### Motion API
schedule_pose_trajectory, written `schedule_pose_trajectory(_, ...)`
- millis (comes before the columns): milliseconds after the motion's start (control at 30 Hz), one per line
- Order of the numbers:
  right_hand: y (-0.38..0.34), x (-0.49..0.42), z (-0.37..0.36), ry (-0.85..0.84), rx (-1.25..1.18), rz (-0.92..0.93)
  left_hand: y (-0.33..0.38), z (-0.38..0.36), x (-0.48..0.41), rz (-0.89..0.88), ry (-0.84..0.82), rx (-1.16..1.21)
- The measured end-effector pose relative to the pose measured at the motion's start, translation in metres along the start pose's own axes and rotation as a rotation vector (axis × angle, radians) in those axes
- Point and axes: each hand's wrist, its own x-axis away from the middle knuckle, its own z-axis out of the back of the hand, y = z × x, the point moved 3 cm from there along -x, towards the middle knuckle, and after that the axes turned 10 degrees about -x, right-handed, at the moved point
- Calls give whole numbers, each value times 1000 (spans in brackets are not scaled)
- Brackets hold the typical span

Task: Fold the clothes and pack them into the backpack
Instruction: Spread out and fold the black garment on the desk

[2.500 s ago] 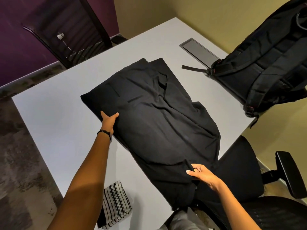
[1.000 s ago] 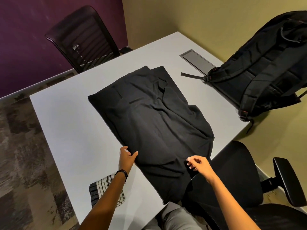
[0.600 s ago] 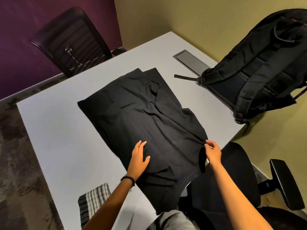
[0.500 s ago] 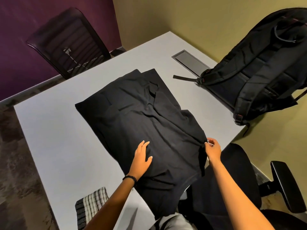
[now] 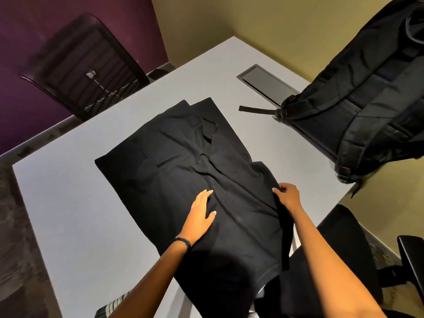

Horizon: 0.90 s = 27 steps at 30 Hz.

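The black cloth garment (image 5: 183,171) lay spread on the grey table (image 5: 68,203), its near end overhanging. The left hand (image 5: 200,218) pressed flat, fingers straight; the right hand (image 5: 288,196) pinched its right edge (fingers curled). The black fabric backpack (image 5: 367,99) stood far right.

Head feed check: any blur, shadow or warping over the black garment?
Head view: the black mesh office chair at far left looks motion-smeared; a shadow under the arms swallows the near folds of the black cloth garment; wide-angle warping skews the grey table edges; left hand and right hand look sharp.
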Motion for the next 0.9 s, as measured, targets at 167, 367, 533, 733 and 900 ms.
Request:
schedule_pose_trajectory(167, -14, -3, 35, 323, -226, 36, 12, -10, -25, -64, -92, -71)
schedule_pose_trajectory(367, -2, -10, 62, 457, -229, -18, 27, -34, -55, -138, -184, -189)
schedule_pose_trajectory(533, 15, -6, 59, 488, -270, -94, 27, -43, -84, -152, -215, -284)
schedule_pose_trajectory(733, 31, -17, 51, 337, -246, -130, 22, -6, -137, -153, 94, -202)
schedule_pose_trajectory(900, 41, -22, 52, 130, -194, -189, 11, 42, -206, -89, 206, -204)
